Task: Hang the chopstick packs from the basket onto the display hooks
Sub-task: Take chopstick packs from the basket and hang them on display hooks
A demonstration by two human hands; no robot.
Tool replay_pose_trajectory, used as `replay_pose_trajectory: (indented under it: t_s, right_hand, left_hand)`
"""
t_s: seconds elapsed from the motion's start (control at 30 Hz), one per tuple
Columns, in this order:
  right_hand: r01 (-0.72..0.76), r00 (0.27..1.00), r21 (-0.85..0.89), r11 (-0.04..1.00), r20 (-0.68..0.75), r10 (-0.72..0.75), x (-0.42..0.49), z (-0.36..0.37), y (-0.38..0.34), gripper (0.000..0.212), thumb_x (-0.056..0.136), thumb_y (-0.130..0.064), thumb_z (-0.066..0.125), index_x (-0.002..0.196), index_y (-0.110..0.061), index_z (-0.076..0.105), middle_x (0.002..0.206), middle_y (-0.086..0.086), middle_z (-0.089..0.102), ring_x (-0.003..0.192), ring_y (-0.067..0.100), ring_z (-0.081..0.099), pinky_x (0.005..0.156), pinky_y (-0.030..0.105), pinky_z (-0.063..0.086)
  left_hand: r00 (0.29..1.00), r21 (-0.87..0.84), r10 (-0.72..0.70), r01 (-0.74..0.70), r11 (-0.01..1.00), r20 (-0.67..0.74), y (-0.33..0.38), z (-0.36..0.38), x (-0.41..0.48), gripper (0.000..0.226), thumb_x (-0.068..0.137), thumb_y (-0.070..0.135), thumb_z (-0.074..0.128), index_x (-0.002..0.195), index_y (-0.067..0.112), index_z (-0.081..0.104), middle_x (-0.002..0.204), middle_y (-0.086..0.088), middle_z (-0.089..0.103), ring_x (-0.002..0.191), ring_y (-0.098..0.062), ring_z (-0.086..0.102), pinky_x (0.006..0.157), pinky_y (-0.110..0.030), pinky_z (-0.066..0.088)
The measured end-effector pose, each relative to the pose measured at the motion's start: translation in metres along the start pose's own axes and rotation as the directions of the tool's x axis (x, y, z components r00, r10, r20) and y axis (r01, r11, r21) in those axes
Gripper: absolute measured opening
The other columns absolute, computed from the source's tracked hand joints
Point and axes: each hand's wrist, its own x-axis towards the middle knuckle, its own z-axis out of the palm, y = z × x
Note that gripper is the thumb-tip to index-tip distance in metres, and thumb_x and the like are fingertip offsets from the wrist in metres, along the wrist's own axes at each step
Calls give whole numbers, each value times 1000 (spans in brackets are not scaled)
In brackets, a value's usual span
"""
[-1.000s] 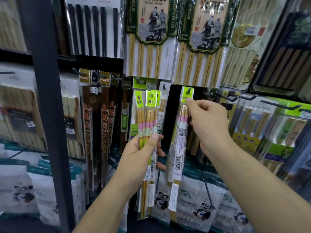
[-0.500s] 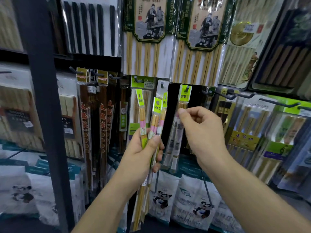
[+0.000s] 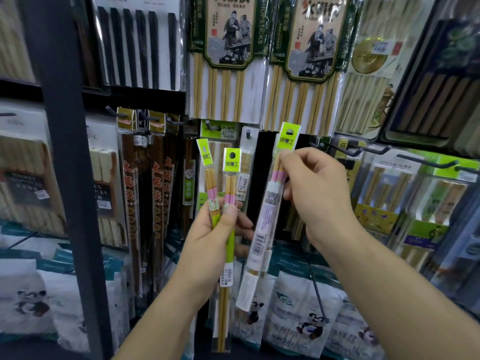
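One pack [image 3: 265, 216] was pinched in your right hand [image 3: 314, 196]. You had tipped it and lifted its green top a little higher than a moment before. It was not on any of the hooks [image 3: 337, 149] yet, so that job was left. Your left hand [image 3: 207, 242] gripped two more packs [image 3: 230, 178].

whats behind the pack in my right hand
Behind the pack the right hand pinches: a dark rack panel up top, panda-print bags at its lower end. Any hook directly behind its green header is covered.
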Motion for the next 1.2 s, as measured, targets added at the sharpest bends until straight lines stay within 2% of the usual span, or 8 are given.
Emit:
replay_pose_trajectory:
  t_s: [0.07,0.2,0.47,0.7,0.83,0.93,1.03,1.2]
  right_hand:
    - [-22,999,20,1000,-34,23,5,-2,-1,33,98,-26,64,68,-12,67,59,-1,58,51,8,50,50,20,45]
    - [-88,995,-18,996,-53,87,12,-2,0,42,98,-33,64,58,-22,63,60,1,52,52,12,45,49,22,41]
    - [-140,990,-40,989,-21,139,11,0,3,42,99,-33,61,84,6,60,67,9,51,60,20,43,53,27,38]
    - [-161,987,-54,986,-17,160,10,0,10,43,100,-34,60,88,7,61,71,11,52,62,21,43,51,22,41]
    - [-134,991,-118,984,-21,132,7,-1,15,45,99,-41,62,80,-1,69,72,22,60,60,20,49,62,30,48]
    - [-90,996,-178,980,-31,86,2,-2,18,44,96,-46,64,75,-9,71,79,19,67,59,15,53,67,35,53]
    - [-82,995,-202,976,-77,67,-2,-4,24,34,95,-43,67,76,-15,68,76,15,65,63,20,57,67,36,53]
    - [-60,992,-211,976,-125,34,-10,-5,27,20,95,-32,69,82,-18,64,66,-8,57,56,-1,51,57,22,44]
  left_hand:
    - [1000,0,2,-2,1000,-16,1,-1,0,37,91,38,58,114,8,59,79,-6,65,66,-19,64,53,-30,55]
    - [1000,28,8,-8,1000,-3,3,-2,-2,38,90,40,58,112,10,58,72,-4,63,56,-15,56,45,-25,47]
    - [1000,49,-3,2,999,14,3,-3,-2,35,91,39,58,114,13,61,72,-3,63,56,-13,55,45,-23,45]
    - [1000,56,0,-1,998,20,3,-5,-2,37,90,40,60,115,12,61,73,-2,62,56,-13,54,44,-24,44]
    - [1000,51,-1,0,999,5,1,-6,-1,30,93,39,62,110,14,63,74,-1,60,56,-12,50,43,-24,40]
    - [1000,25,-16,16,1000,7,0,-8,-1,13,97,32,66,99,19,70,75,-1,61,56,-13,52,42,-25,40]
    - [999,3,-33,33,999,10,0,-6,-1,15,89,30,61,92,23,74,75,0,62,58,-14,55,43,-27,42]
    - [999,24,-28,28,999,25,3,-2,-3,13,94,29,64,95,24,77,71,-2,60,60,-14,59,46,-29,49]
